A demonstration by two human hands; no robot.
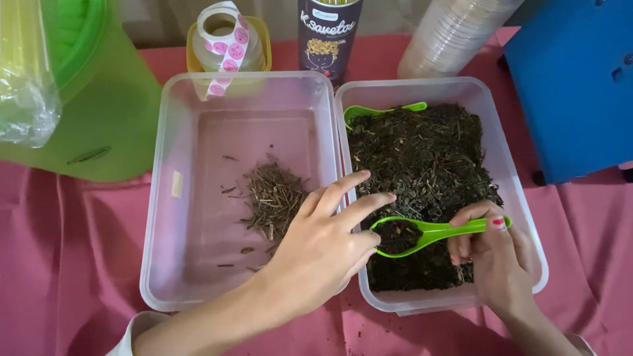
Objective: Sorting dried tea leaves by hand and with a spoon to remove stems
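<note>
1. One green plastic spoon (428, 232) lies level over the right-hand tub, its bowl heaped with a dark scoop of dried leaves (397, 236).
2. The right hand (491, 254) holds the spoon's handle end: the thumb presses on top and the curled fingers close beneath it, pinching the handle.
3. The left hand (323, 254) reaches across the wall between the two tubs. Its fingers are stretched out and slightly spread, and the fingertips (386, 198) come up to the rim of the spoon's bowl; whether they touch it I cannot tell.
4. There are two clear plastic tubs, side by side and touching. The right tub (508, 165) is nearly full of dark dried leaf matter (422, 158). The left tub (165, 198) holds only one small heap of pale brown stalks (273, 198) near its right wall, with a few loose bits around it.
5. A second green spoon (379, 111) lies on the leaf matter at the far edge of the right tub.
6. Beyond the tubs stand one roll of pink round stickers (227, 36) on a yellow-lidded jar, one dark printed canister (328, 33), and one stack of clear cups (455, 33) lying tilted.
7. One green container (99, 118) stands at the far left, and one blue object (573, 86) at the far right.
8. Everything rests on a pink cloth (66, 264).
</note>
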